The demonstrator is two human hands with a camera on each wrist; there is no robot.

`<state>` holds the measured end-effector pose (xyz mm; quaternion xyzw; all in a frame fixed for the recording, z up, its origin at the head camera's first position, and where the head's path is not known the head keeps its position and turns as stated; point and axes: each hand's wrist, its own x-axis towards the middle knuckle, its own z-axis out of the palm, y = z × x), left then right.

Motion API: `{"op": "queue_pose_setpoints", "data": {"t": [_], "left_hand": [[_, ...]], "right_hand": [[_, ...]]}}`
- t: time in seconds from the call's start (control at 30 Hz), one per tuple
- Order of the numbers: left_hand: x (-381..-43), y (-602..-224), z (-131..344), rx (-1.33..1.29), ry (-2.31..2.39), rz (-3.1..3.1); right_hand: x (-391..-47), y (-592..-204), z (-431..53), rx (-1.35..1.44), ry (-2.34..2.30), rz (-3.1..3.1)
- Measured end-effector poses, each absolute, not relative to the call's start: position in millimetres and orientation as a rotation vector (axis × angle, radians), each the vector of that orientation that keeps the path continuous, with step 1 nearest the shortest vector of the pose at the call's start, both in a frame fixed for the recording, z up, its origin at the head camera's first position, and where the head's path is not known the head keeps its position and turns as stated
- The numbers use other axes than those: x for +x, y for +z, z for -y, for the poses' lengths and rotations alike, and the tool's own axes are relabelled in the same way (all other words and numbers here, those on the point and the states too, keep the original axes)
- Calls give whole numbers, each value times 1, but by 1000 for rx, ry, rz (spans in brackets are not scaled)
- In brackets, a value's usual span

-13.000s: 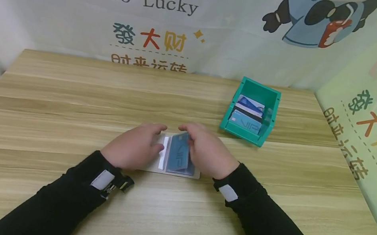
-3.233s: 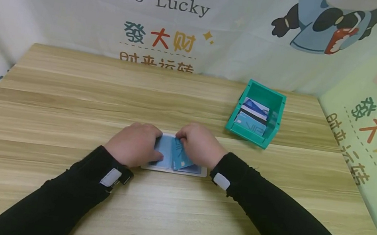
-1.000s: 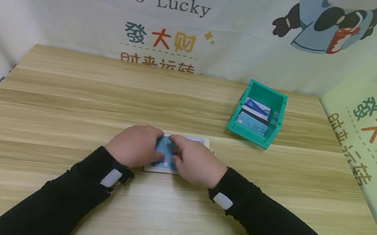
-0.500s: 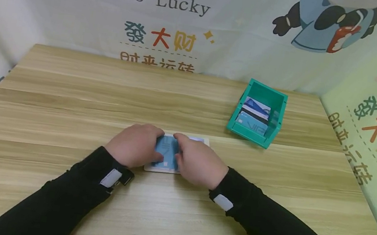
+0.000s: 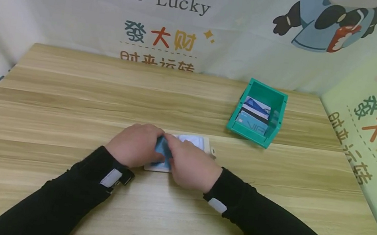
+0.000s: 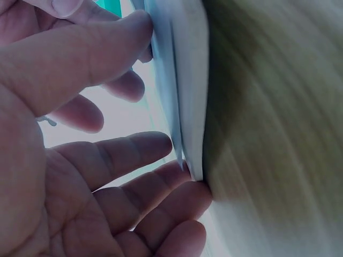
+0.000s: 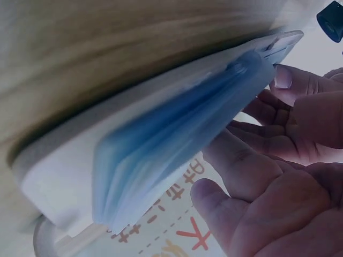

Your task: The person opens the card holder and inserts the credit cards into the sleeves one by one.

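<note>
A card holder (image 5: 191, 140) with clear sleeve pages lies spread on the wooden table, in front of the body. A blue card (image 5: 163, 152) shows on its left side, partly covered by both hands. My left hand (image 5: 136, 146) grips the holder's left end, thumb on the top sleeve and fingers at the edge. My right hand (image 5: 194, 164) reaches across the middle with its index finger extended, touching the sleeve pages. In the right wrist view several bluish sleeves (image 7: 166, 147) fan up from the pale cover (image 7: 59, 184), near the right hand's fingers (image 7: 241, 160).
A green bin (image 5: 273, 101) stands at the back right, with several cards (image 5: 253, 120) in it, the front one blue and marked VIP. A printed cloth (image 5: 226, 54) hangs along the table's back edge. The wooden tabletop (image 5: 105, 90) extends around the holder.
Thirteen seconds ago a blue card was at my right hand over the holder's right side; now blue shows on the left. Just now my right hand has shifted left, uncovering more white sleeve.
</note>
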<state>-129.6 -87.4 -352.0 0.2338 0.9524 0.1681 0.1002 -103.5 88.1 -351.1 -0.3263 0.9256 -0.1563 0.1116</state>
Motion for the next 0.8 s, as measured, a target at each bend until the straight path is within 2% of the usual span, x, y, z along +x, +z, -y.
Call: {"op": "queue_pose_setpoints", "data": {"t": [0.13,0.47,0.8], "left_hand": [[-129,-352,87,694,509,-2818],[-128,-351,85,641,423,-2820],[-127,-353,87,626,404,-2852]], "right_hand": [[-104,-351,-90,-991,-514,-2703],[-110,-342,-113,-818,-487,-2722],[-157,-323,-184,-353,-605,-3073]]}}
